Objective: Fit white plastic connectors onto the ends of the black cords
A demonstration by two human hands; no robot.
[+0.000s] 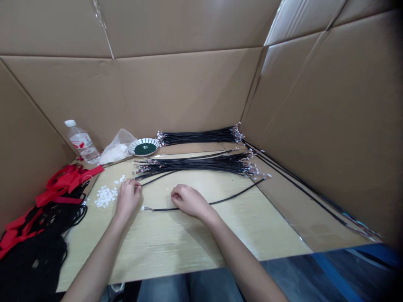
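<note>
- Fingers of the left hand [127, 198] bend in toward the thumb, at the left end of a thin black cable [160, 178]; whether they grip it, I cannot tell
- Right hand [190, 200] has its fingers curled in over a nearer cable [234, 196]; cannot tell if they hold it
- Nearer cable lies bowed on the table [261, 237], in front of the cable bundle [197, 165], with a white connector [143, 208] at its left end
- Small white pieces [106, 196] lie heaped just left of the left hand
</note>
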